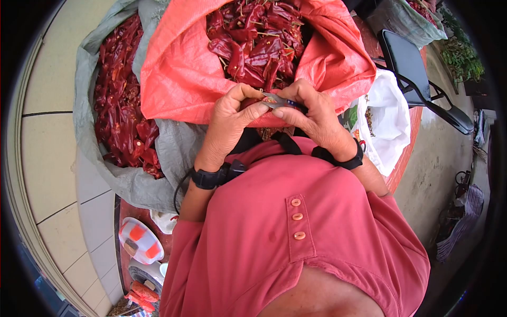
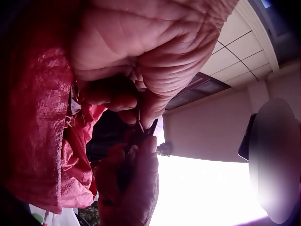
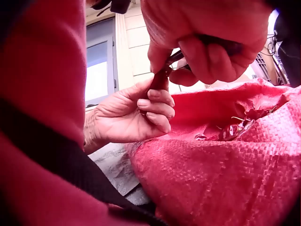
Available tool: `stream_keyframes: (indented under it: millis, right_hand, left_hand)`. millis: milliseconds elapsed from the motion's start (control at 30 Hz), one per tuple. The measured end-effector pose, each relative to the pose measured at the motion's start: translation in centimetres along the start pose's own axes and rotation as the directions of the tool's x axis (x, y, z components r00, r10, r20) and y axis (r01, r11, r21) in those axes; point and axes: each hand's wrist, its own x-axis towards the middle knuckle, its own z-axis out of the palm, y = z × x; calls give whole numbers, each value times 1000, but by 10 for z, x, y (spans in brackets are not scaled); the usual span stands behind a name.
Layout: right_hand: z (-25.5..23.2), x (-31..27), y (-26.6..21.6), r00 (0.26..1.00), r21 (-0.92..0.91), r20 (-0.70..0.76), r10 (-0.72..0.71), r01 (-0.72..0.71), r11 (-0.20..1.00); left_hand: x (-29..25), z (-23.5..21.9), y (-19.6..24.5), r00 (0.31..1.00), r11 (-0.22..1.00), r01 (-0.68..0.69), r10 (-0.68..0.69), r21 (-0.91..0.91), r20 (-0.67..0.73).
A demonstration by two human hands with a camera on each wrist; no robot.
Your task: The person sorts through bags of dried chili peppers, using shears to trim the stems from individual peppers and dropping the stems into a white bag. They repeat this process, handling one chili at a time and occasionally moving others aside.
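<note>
Both hands meet above the mouth of a red woven sack full of dried red chilies. My left hand pinches one dried chili between thumb and curled fingers. My right hand grips small scissors, whose blades sit at the top end of that chili. In the left wrist view the left palm fills the top, with the right hand and the scissors below it. The red sack lies under both hands.
A grey sack at the left holds more dried chilies. A white plastic bag and a black chair stand at the right. An orange-and-white object lies on the floor at lower left. Tiled floor runs along the left.
</note>
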Motion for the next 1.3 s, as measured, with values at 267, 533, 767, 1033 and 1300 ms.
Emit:
stream_keyframes:
  millis: [267,533,767,1033,1300]
  right_hand:
    - [1,-8,0,1000,134,-29,9,-5,991]
    - [-6,-8,-14,979,242,123,164,-190,952]
    - [0,-11,-9,1000,19,20,9,-10,1000]
    - [3,-13,-13,999,97,23,44,-46,994]
    - [4,-11,-12,1000,40,21,18,-19,999]
  left_hand:
    - [-5,2,5,999,998,41,-41,-37,19]
    - [-7,2,3,997,997,41,-46,64,65]
    - [-9,0,4,996,997,25,-31,68,89]
    - [-9,2,2,998,997,22,-26,70,59]
    - [-6,-2,-3,995,998,30,-35,55,92]
